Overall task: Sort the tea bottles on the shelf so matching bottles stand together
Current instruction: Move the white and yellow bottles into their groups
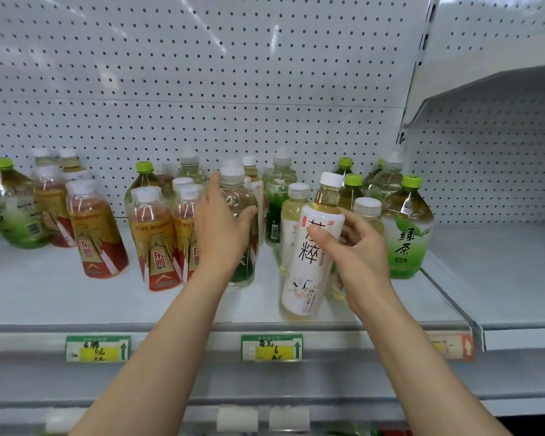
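Observation:
My right hand (356, 256) grips a white-labelled tea bottle (312, 265) with black characters, holding it tilted near the shelf's front edge. My left hand (221, 228) wraps around a clear bottle with a green label (238, 196) in the middle of the shelf. To the left of it stand red-and-gold labelled bottles (158, 240). More of them stand further left (95, 228). Green-capped green tea bottles stand at the right (406, 228) and far left (13, 206). Other pale white-capped bottles (291, 215) cluster behind my right hand.
The white shelf (76, 297) has a pegboard back (202, 73) and a front rail with green price tags (271, 347). A divider (447, 294) bounds the shelf on the right, next to a bare neighbouring shelf (501, 272). A lower shelf shows below.

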{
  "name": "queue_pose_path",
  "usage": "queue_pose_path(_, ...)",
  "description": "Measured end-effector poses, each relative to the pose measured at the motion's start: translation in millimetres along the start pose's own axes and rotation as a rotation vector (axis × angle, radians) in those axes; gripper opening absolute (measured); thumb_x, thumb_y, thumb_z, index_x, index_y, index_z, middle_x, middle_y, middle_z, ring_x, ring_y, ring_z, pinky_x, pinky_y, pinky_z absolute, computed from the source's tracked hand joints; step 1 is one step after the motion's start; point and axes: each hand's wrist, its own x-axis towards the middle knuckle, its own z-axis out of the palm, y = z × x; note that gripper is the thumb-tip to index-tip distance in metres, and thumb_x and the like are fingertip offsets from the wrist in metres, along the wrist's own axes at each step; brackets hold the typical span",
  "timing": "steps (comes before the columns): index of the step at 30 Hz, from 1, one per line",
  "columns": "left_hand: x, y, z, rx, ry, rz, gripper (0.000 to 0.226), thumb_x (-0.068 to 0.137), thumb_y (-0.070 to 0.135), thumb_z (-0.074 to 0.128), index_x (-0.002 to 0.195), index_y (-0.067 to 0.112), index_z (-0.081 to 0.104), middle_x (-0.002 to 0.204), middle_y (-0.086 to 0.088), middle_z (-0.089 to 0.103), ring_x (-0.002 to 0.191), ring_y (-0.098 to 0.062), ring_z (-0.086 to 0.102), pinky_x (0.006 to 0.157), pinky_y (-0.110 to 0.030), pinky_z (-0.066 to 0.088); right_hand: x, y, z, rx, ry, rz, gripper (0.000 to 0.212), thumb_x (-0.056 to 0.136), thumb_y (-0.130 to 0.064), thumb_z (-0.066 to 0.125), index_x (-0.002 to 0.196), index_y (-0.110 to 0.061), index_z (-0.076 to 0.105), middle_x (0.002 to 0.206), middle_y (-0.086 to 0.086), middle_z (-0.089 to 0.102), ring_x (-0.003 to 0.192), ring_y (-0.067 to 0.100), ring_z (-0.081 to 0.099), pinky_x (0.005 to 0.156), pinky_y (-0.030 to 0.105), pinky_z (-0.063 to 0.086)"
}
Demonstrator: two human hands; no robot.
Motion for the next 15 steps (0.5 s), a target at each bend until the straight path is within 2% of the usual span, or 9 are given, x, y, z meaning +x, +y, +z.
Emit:
queue_pose_path(2, 2, -5, -7, 0.016, -0.005, 0.008, 0.091, 0.08, 0.039, 0.081, 0.155, 0.02, 0.033, 0.149, -0.007, 0.044, 0.142, -0.028, 0.035, 0.116, -0.042, 0.03, 2, 4, 5, 0.013, 0.0, 0.004, 0.063, 0.074, -0.014, 0.087, 0.131, -0.018, 0.061, 0.118, -0.003, 0.072, 0.107, 0.009, 0.069, 0.092, 0.034, 0.059)
queue_pose_path(4, 2, -8, -17, 0.008, -0.053, 0.008, 0.089, 0.068, 0.056, 0.082, 0.143, 0.023, 0.048, 0.134, -0.006, 0.052, 0.13, -0.03, 0.044, 0.111, -0.045, 0.04, 5, 6, 10, 0.015, -0.005, 0.005, 0.064, 0.074, -0.015, 0.087, 0.133, -0.018, 0.061, 0.119, -0.003, 0.072, 0.108, 0.009, 0.068, 0.094, 0.036, 0.058)
queue_pose_path(6, -3, -10, -27, -0.061, -0.07, 0.003, 0.086, 0.061, 0.063, 0.081, 0.134, 0.027, 0.055, 0.127, 0.0, 0.058, 0.12, -0.024, 0.053, 0.103, -0.046, 0.048, 8, 8, 16, 0.014, -0.017, 0.009, 0.063, 0.076, -0.015, 0.086, 0.133, -0.017, 0.061, 0.12, -0.002, 0.072, 0.109, 0.009, 0.068, 0.096, 0.038, 0.058)
queue_pose_path(9, -14, -13, -51, -0.247, -0.042, -0.066, 0.08, 0.067, 0.046, 0.088, 0.136, 0.026, 0.052, 0.125, 0.008, 0.062, 0.113, -0.015, 0.06, 0.101, -0.045, 0.051, 14, 10, 26, 0.005, -0.046, 0.014, 0.058, 0.077, -0.017, 0.085, 0.13, -0.021, 0.061, 0.122, -0.004, 0.07, 0.111, 0.01, 0.067, 0.098, 0.04, 0.057)
queue_pose_path(10, -16, -17, -61, -0.303, -0.023, -0.099, 0.083, 0.065, 0.046, 0.089, 0.137, 0.025, 0.052, 0.124, 0.009, 0.065, 0.111, -0.015, 0.063, 0.099, -0.046, 0.053, 15, 11, 30, -0.002, -0.053, 0.014, 0.059, 0.077, -0.019, 0.085, 0.131, -0.021, 0.061, 0.124, -0.004, 0.069, 0.113, 0.01, 0.066, 0.099, 0.04, 0.056)
queue_pose_path(13, -13, -26, -92, -0.402, 0.058, -0.15, 0.103, 0.048, 0.064, 0.086, 0.137, 0.025, 0.052, 0.122, 0.004, 0.067, 0.107, -0.021, 0.067, 0.092, -0.052, 0.056, 18, 17, 40, -0.036, -0.067, -0.009, 0.068, 0.078, -0.022, 0.086, 0.139, -0.023, 0.057, 0.129, -0.004, 0.066, 0.114, 0.009, 0.064, 0.099, 0.036, 0.055)
queue_pose_path(15, -10, -32, -108, -0.391, 0.115, -0.154, 0.112, 0.042, 0.07, 0.086, 0.139, 0.027, 0.05, 0.128, 0.004, 0.064, 0.114, -0.023, 0.065, 0.094, -0.055, 0.054, 18, 19, 46, -0.048, -0.082, -0.038, 0.062, 0.08, -0.019, 0.084, 0.134, -0.031, 0.057, 0.125, -0.005, 0.065, 0.109, 0.002, 0.063, 0.093, 0.029, 0.056)
